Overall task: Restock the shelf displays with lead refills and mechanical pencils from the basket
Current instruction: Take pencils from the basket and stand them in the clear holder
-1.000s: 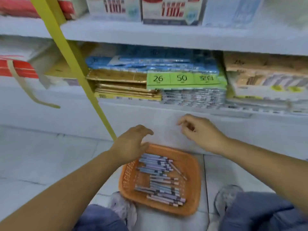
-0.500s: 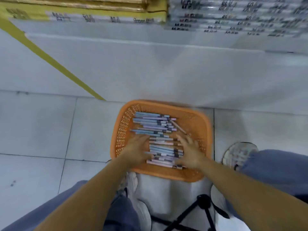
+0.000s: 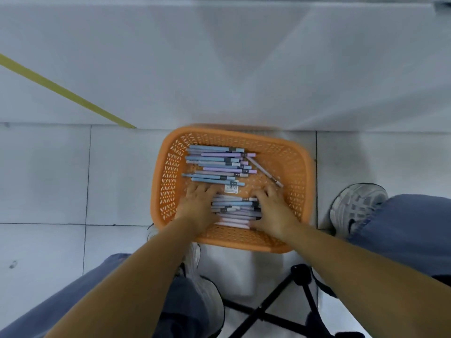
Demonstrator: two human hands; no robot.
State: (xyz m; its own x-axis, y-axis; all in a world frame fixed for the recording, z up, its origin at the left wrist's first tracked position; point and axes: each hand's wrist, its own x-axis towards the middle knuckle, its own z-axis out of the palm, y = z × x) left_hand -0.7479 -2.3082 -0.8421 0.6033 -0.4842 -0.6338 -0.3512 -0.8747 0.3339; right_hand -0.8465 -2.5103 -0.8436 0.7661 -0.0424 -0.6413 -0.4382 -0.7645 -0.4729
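Note:
An orange lattice basket (image 3: 302,167) sits on the tiled floor against the shelf base. A far pile of blue and lilac mechanical pencils (image 3: 217,167) lies across it, with one loose pencil (image 3: 264,170) slanting to the right. A nearer bundle of pencils (image 3: 234,211) lies between my hands. My left hand (image 3: 197,206) cups its left end and my right hand (image 3: 273,211) cups its right end, thumbs on the near side and fingers reaching past the far side. The ends of the bundle are hidden under my hands.
The white shelf base panel (image 3: 219,69) rises just behind the basket, with a yellow strip (image 3: 61,90) slanting down it at the left. My shoes (image 3: 356,206) flank the basket. Black folding legs (image 3: 275,298) stand beneath me.
My view has tilted down from the shelves to the basket. Both hands dropped into it and closed in on the near bundle, which now sits apart from the far pile.

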